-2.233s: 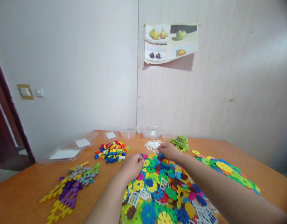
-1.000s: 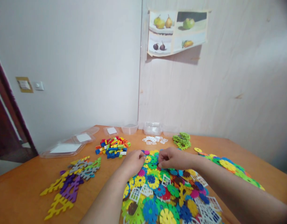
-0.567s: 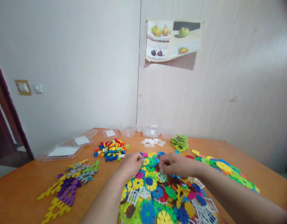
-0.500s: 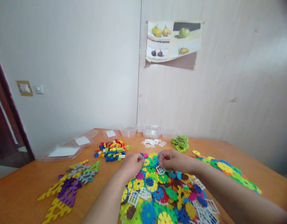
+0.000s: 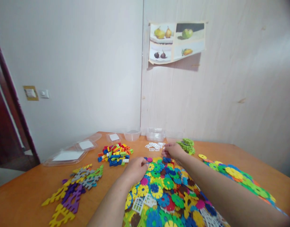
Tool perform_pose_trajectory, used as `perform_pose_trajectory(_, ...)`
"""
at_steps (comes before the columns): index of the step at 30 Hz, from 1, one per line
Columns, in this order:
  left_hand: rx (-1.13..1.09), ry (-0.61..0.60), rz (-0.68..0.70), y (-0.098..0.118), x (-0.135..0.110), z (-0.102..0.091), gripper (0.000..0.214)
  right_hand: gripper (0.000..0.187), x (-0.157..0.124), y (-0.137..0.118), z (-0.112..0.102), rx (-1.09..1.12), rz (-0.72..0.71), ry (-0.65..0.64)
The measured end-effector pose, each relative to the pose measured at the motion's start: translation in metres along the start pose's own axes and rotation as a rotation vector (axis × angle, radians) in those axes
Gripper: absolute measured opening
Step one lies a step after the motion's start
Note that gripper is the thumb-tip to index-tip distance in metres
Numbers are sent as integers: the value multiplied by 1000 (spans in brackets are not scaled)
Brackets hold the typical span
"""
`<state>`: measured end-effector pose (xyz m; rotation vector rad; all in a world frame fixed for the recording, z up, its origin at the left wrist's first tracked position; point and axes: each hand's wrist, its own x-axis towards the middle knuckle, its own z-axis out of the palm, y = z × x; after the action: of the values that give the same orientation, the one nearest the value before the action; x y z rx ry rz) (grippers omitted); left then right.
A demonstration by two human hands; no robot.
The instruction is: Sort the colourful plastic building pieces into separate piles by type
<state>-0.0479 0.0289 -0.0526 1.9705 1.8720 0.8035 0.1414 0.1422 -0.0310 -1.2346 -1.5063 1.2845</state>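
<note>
My left hand [image 5: 136, 169] rests at the left edge of a wide heap of colourful notched plastic discs [image 5: 168, 183]. Its fingers are curled in, and whatever they may hold is hidden. My right hand [image 5: 172, 150] is beyond the heap, its bent fingertips at the right side of a small pile of white lattice window pieces [image 5: 154, 146]. A bit of white shows at those fingertips, seemingly a window piece. More white window pieces [image 5: 138, 205] lie among the discs near me.
Mixed building bricks [image 5: 115, 154] are piled left of centre, with purple, yellow and grey notched pieces [image 5: 72, 197] nearer. Clear tubs [image 5: 155, 134] and lids [image 5: 68, 155] stand along the back. Green pieces [image 5: 187, 146] and a row of discs [image 5: 239, 176] lie to the right.
My right hand has moved from over the disc heap to the white pile behind it. The white window piece below that hand has gone from the heap. My left hand stays put.
</note>
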Motion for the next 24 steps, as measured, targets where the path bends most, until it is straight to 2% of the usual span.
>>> perform_pose_trajectory(5,11,-1,16,2,1,-1,18,4,-35,0,2,-102,32,-142)
perform_pose_trajectory(8,15,-2,14,0,2,0,19,5,-61,-6,2,-285,-80,-285)
perform_pose_trajectory(11,-12,-12,23,-2,3,1,19,12,-89,-15,2,-559,-264,-457)
perform_pose_trajectory(15,-26,-23,28,-4,3,2,18,37,-116,-25,2,-848,-384,-615)
perform_pose_trajectory(18,-11,-23,23,-3,2,1,18,45,-122,-26,2,-977,-439,-592)
perform_pose_trajectory(24,17,-12,30,-2,2,1,19,28,-116,-23,0,-1093,-466,-442)
